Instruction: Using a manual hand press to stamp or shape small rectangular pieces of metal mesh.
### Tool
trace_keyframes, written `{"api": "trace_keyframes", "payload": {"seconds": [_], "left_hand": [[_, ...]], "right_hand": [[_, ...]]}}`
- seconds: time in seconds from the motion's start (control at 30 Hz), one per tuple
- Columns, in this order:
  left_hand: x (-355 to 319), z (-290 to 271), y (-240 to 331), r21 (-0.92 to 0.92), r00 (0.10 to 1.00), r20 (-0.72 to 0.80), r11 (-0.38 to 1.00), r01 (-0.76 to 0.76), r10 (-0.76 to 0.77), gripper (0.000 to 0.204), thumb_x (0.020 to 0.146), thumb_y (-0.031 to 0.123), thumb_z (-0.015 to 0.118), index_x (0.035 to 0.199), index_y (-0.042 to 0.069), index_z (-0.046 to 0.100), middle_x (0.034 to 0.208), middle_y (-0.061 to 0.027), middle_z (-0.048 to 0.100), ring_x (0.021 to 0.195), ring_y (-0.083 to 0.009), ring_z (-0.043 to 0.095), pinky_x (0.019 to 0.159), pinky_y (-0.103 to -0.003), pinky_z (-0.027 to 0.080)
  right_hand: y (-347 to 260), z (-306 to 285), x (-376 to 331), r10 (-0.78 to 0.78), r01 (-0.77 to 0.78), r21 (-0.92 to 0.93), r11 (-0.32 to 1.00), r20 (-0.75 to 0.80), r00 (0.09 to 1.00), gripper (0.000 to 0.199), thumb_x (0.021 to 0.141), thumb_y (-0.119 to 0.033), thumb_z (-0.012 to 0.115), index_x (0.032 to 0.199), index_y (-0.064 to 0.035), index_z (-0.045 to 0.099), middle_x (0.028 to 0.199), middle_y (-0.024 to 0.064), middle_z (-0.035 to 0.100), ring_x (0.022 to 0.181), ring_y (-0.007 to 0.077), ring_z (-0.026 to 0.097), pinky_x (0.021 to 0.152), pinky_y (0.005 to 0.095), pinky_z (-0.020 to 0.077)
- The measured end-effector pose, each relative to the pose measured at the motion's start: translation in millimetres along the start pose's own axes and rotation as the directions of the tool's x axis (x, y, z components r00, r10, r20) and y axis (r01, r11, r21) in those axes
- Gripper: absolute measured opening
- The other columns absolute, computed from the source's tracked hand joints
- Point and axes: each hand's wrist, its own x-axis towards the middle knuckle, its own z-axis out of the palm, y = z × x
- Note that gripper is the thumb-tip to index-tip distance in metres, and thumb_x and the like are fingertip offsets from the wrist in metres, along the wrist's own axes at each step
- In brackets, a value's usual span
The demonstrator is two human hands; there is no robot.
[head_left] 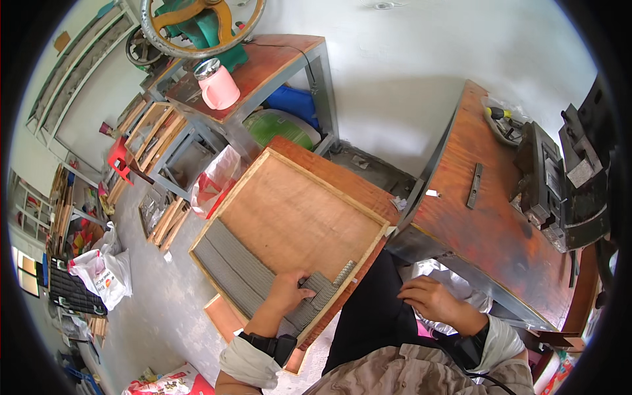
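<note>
A shallow wooden tray (pixel 380 224) with a raised rim lies tilted in front of me. Tightly packed rows of small grey metal-looking pieces (pixel 237 263) cover its left and near side. My left hand (pixel 288 291) reaches over these rows, thumb and finger closed at the end of a short grey row (pixel 317 283). Beside it, a ridged row (pixel 343 273) runs along the tray's near right edge. My right hand (pixel 431 299) hovers above my dark-trousered leg, to the right of the tray, fingers loosely bent and somewhat apart. I see nothing in it.
A reddish-brown workbench (pixel 454 191) at right carries a dark metal bar (pixel 474 186), a bowl (pixel 503 125) and a heavy black machine (pixel 553 178). Behind the tray stand a pink mug (pixel 219 90) and a large handwheel (pixel 227 26). Bags and wooden frames lie on the left floor.
</note>
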Motion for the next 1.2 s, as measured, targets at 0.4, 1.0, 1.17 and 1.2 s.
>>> {"api": "trace_keyframes", "payload": {"seconds": [0.4,1.0,1.17,1.2], "left_hand": [[-14.2,26.7,6.3,0.366,0.946,-0.228,0.921,-0.135,0.23,0.048,0.061,0.012,0.074,0.106,0.0,0.06,0.097,-0.0207,0.058,0.094,-0.0383,0.057,0.082,-0.043,0.047],[21.5,-27.6,222.5,-0.151,0.955,-0.065,0.943,-0.297,0.291,0.037,0.063,0.022,0.077,0.09,-0.002,0.069,0.072,-0.0121,0.068,0.064,-0.0143,0.064,0.06,-0.031,0.051],[40.8,28.1,416.4,0.069,0.785,-0.006,0.784,-0.617,0.619,0.034,0.062,0.025,0.072,0.081,-0.003,0.069,0.065,-0.0152,0.066,0.06,-0.0216,0.064,0.059,-0.034,0.05],[47.6,43.5,440.5,0.129,0.761,0.003,0.755,-0.643,0.649,0.034,0.063,0.025,0.072,0.08,-0.004,0.069,0.065,-0.0138,0.066,0.059,-0.0203,0.063,0.058,-0.033,0.049]], "right_hand": [[6.7,-8.2,-75.3,0.199,-0.201,0.003,0.98,-0.145,0.969,0.022,0.071,-0.006,0.071,0.092,-0.0065,0.066,0.097,0.0106,0.063,0.089,0.0298,0.061,0.078,0.0385,0.0503],[-22.9,-54.0,-124.9,0.145,-0.187,-0.14,0.972,-0.266,0.953,0.018,0.078,-0.013,0.066,0.096,-0.01,0.066,0.102,0.006,0.062,0.095,0.0266,0.059,0.083,0.0362,0.0499],[-46.7,-97.1,-148.8,0.158,-0.206,-0.097,0.974,-0.363,0.918,0.022,0.077,-0.012,0.068,0.098,-0.0086,0.065,0.104,0.0064,0.061,0.095,0.0266,0.058,0.083,0.0366,0.0492],[-50.7,-101.8,-156.8,0.156,-0.21,-0.104,0.972,-0.38,0.912,0.022,0.077,-0.012,0.068,0.098,-0.0086,0.065,0.104,0.0064,0.061,0.095,0.0266,0.058,0.083,0.0366,0.0492]]}}
